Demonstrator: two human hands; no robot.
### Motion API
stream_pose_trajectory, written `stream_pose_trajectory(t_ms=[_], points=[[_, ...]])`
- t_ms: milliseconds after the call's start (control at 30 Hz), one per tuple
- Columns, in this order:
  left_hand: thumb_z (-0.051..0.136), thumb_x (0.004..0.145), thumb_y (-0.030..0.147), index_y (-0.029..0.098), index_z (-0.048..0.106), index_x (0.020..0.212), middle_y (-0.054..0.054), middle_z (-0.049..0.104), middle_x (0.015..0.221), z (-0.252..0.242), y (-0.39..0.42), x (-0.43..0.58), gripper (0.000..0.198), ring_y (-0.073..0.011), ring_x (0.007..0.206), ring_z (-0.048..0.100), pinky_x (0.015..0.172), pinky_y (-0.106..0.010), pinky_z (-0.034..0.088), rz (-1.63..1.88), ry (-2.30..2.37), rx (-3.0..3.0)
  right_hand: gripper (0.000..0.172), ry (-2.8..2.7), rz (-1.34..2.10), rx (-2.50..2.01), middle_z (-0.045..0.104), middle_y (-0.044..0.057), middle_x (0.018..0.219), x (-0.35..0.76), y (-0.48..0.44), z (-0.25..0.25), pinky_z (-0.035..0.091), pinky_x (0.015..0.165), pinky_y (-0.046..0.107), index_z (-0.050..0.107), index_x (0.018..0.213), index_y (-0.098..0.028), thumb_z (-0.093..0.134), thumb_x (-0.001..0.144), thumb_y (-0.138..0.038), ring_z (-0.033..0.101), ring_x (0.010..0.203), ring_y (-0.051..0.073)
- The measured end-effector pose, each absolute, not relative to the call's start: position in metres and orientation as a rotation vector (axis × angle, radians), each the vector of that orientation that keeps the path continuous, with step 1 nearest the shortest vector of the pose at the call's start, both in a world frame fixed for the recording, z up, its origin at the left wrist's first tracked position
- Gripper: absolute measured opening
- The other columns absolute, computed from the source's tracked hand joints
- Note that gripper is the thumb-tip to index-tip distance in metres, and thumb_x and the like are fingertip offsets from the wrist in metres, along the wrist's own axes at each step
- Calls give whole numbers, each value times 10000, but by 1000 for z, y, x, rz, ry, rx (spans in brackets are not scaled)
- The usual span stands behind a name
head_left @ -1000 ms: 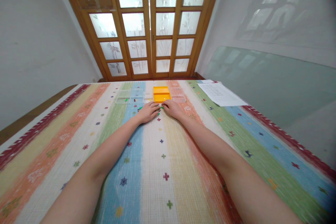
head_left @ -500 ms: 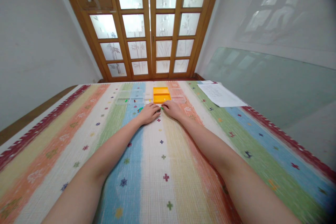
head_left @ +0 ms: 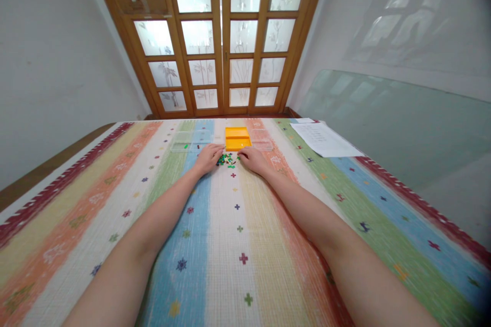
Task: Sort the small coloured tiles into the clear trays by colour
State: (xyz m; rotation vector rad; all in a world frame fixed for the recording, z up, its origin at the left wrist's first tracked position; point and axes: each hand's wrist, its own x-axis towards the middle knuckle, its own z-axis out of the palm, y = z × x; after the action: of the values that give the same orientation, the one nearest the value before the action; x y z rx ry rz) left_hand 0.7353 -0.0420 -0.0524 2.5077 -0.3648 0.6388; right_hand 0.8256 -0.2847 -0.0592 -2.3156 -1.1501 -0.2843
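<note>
A loose pile of small pieces (head_left: pixel 227 159), mostly green with some dark, blue and brown ones, lies on the striped tablecloth between my hands. My left hand (head_left: pixel 209 157) is at the pile's left, fingers drawn together towards the clear box behind it; whatever they may hold is too small to make out. On the right side of the pile rests my right hand (head_left: pixel 251 158), its fingers curled, with a green piece close to the fingertips. Just behind the pile stands an open yellow box (head_left: pixel 238 144). A clear compartment box (head_left: pixel 180 144) holds a few tiny coloured pieces.
Another clear plastic box (head_left: pixel 264 143) sits right of the yellow one. Printed paper sheets (head_left: pixel 326 139) lie at the table's far right. Beyond the table are wooden glazed doors (head_left: pixel 224 61), and a glass panel (head_left: pixel 383 117) leans at the right wall.
My left hand has moved left and slightly back, uncovering the pile of small pieces it was over. My right hand has stayed nearly in place.
</note>
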Motion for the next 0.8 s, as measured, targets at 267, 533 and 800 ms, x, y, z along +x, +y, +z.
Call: stream_pose_trajectory(t_ms=[267, 533, 800], points=[[331, 1046, 424, 177, 783, 1138, -105, 770, 1170, -46, 38, 729, 524, -252, 1134, 683, 1024, -387, 496, 889, 448, 2157, 221, -1161, -268, -2315, 764, 89, 1065, 823, -286, -55, 457, 883, 295, 764, 1008, -180, 544, 994, -194, 655, 990, 212], [250, 1039, 465, 131, 798, 1111, -149, 779, 1140, -56, 75, 724, 646, -289, 1114, 694, 1040, -407, 478, 984, 818, 2044, 229, -1161, -253, -2308, 762, 92, 1090, 822, -287, -54, 464, 910, 297, 771, 1034, -177, 547, 988, -188, 656, 1015, 215], [250, 1034, 446, 168, 789, 1145, -159, 759, 1185, -55, 66, 724, 617, -313, 1146, 666, 1050, -438, 452, 932, 864, 2235, 243, -1162, -230, -2327, 763, 94, 1085, 821, -286, -52, 458, 905, 295, 775, 1039, -176, 537, 992, -188, 657, 1013, 213]])
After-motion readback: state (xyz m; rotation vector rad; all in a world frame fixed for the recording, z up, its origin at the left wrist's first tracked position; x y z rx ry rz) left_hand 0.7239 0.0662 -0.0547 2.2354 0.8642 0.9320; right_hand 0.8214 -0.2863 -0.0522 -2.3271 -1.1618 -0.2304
